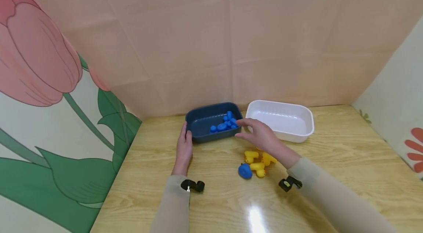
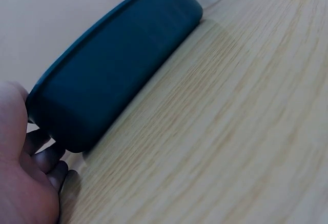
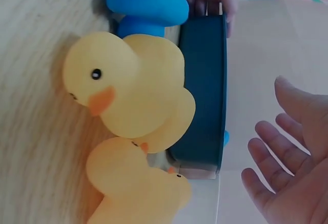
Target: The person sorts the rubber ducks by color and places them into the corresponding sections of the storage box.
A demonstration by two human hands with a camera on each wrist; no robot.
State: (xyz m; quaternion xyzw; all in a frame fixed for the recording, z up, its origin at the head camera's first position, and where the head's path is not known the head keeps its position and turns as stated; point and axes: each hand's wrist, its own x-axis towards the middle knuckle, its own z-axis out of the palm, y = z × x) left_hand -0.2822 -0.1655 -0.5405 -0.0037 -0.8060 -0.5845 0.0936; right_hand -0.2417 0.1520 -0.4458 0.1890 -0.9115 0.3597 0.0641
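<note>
My left hand (image 1: 184, 150) holds the left end of a dark blue rectangular bin (image 1: 211, 138), thumb and fingers about its near-left corner. In the left wrist view the fingers (image 2: 48, 157) bend against the bin's end. Several small blue toys (image 1: 222, 127) lie inside, toward its right side. My right hand (image 1: 259, 134) hovers at the bin's right end, thumb and fingers spread, nothing between them. Nearer me on the table are several yellow toy ducks (image 3: 128, 80), partly hidden by the right arm in the head view, and one rounded blue toy (image 1: 245, 171) beside them.
A white rectangular bin (image 1: 299, 137) stands just right of the dark blue one. Both are on a wooden table (image 1: 214, 196), close to a pinkish-beige cloth backdrop (image 1: 185, 42). Flower-patterned panels (image 1: 36, 49) rise at the sides.
</note>
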